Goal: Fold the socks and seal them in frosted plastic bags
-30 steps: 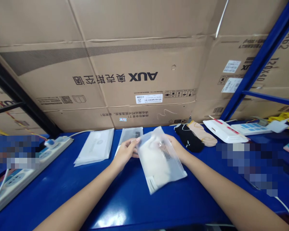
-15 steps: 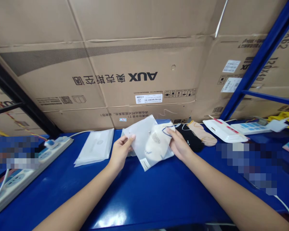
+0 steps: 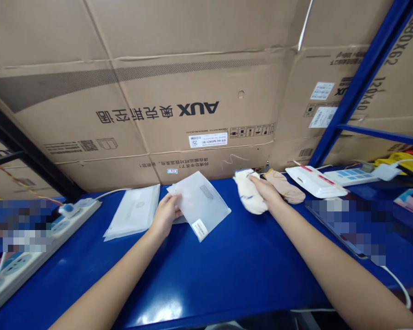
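Observation:
My left hand [image 3: 168, 211] pinches the edge of a frosted plastic zip bag [image 3: 206, 204], which is tilted above the table and carries a small white label at its lower corner. No sock shows inside it. Off to the right, my right hand [image 3: 266, 190] is closed on white socks [image 3: 249, 192] with blue trim, held apart from the bag. Pinkish-beige socks [image 3: 285, 185] lie just behind that hand. Part of another bag shows behind the left fingers.
A stack of frosted bags [image 3: 134, 208] lies at left, beside a long power strip [image 3: 51, 236]. To the right are a white plastic case [image 3: 315, 180] with a red-and-white pen across it, another power strip [image 3: 353, 176] and a dark phone-like device. A cardboard wall [image 3: 158, 87] closes off the back.
The white socks have come out of the bag and moved right with my right hand, covering where the black socks lay. My left hand still holds the bag, now flat and without socks.

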Tool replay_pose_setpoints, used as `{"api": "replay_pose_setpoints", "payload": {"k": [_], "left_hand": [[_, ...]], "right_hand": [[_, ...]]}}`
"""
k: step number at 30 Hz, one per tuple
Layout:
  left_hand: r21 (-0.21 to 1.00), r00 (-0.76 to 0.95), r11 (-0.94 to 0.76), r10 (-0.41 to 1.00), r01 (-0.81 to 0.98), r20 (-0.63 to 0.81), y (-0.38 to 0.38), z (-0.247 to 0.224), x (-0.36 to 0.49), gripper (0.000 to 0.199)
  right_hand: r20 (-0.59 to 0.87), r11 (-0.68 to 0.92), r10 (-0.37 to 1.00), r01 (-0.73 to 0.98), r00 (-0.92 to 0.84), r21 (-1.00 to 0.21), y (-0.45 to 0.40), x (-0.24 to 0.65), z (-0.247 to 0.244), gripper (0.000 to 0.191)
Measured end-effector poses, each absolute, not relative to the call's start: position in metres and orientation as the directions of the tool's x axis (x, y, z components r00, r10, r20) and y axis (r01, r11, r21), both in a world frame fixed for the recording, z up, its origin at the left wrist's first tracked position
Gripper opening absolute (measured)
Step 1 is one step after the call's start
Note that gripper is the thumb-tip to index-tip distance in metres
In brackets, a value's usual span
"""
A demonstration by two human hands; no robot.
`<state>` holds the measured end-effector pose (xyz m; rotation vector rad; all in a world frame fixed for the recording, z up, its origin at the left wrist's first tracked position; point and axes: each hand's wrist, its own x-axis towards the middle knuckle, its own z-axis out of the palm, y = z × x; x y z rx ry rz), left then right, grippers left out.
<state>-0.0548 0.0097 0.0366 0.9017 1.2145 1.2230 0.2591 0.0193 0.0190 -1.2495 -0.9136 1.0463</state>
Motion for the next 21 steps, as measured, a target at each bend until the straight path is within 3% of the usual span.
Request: {"api": "replay_pose_setpoints", "payload": {"k": [2,4,7,9,12,16,18,20,21], "left_hand": [[0.962,-0.113,0.166,0.975,-0.217,-0.193,0.016,0.037,-0.061,0.02],[0.959,-0.143,0.159,0.97,-0.235,-0.196,0.021,0.037,-0.066,0.017],[0.958,-0.158,0.158,0.967,-0.24,-0.199,0.025,0.039,-0.069,0.019],[0.953,-0.158,0.17,0.964,-0.252,-0.213,0.026,0.041,-0.069,0.017],[0.931,-0.168,0.188,0.954,-0.314,-0.25,0.03,0.05,-0.072,0.016],[0.929,-0.226,0.12,0.952,-0.351,-0.208,0.043,0.069,-0.099,0.02],[0.972,-0.345,0.089,0.925,-0.215,-0.161,0.051,0.081,-0.123,0.021],[0.983,-0.473,0.138,0.879,0.123,-0.064,0.058,0.091,-0.15,0.019],[0.969,-0.509,0.16,0.86,0.187,-0.044,0.061,0.095,-0.163,0.019]], "right_hand": [[-0.029,-0.067,0.932,0.094,0.361,-0.993,0.016,0.251,0.011,0.051],[0.118,-0.016,0.937,0.375,0.33,-0.927,0.011,0.241,0.007,0.067],[0.324,0.135,0.937,0.719,0.131,-0.681,0.0,0.226,0.007,0.07],[0.318,0.146,0.948,0.853,0.024,-0.501,-0.008,0.217,0.011,0.065],[0.251,0.143,0.965,0.946,-0.068,-0.292,-0.019,0.208,0.018,0.065],[0.048,0.217,0.976,0.958,-0.211,-0.187,-0.026,0.208,0.024,0.07],[-0.029,0.219,0.974,0.963,-0.226,-0.156,-0.026,0.211,0.024,0.071],[-0.038,0.216,0.974,0.97,-0.222,-0.114,-0.025,0.214,0.023,0.07],[-0.032,0.214,0.975,0.972,-0.218,-0.096,-0.024,0.215,0.023,0.068]]}}
